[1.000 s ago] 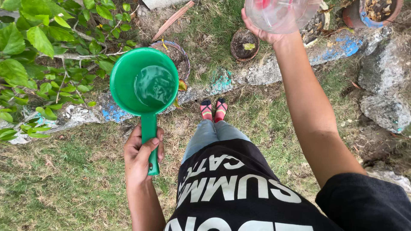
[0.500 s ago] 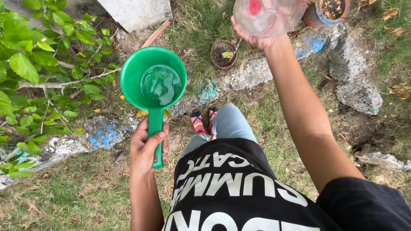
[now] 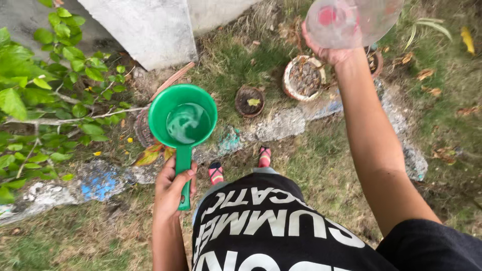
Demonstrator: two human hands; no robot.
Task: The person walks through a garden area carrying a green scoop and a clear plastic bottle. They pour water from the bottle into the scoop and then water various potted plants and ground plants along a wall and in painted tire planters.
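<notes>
Standing on patchy grass, person in a black shirt with white lettering (image 3: 261,226), viewed from the head camera. Left hand (image 3: 170,188) low and close to the body, fingers (image 3: 187,176) clenched round the handle of a green plastic water dipper (image 3: 183,123); thumb lies on top of the handle. Dipper held level, bowl forward of the hand, water visible inside. Feet in red-strapped sandals (image 3: 216,173) just beyond the shirt hem, toes pointing at a painted stone border (image 3: 281,125) that crosses the ground.

Right arm stretched out and up. Right hand (image 3: 326,50) at top of frame, fingers grasping a clear plastic bottle (image 3: 351,20) with something red showing through it; bottle runs out of frame, so its far end can't be seen.

Past the border: small dark pot (image 3: 250,100) with a yellow-green leaf, larger pale pot (image 3: 304,78) of dry soil just under the bottle hand. Leafy green shrub (image 3: 40,100) far left, grey concrete slab (image 3: 145,30) top centre.
</notes>
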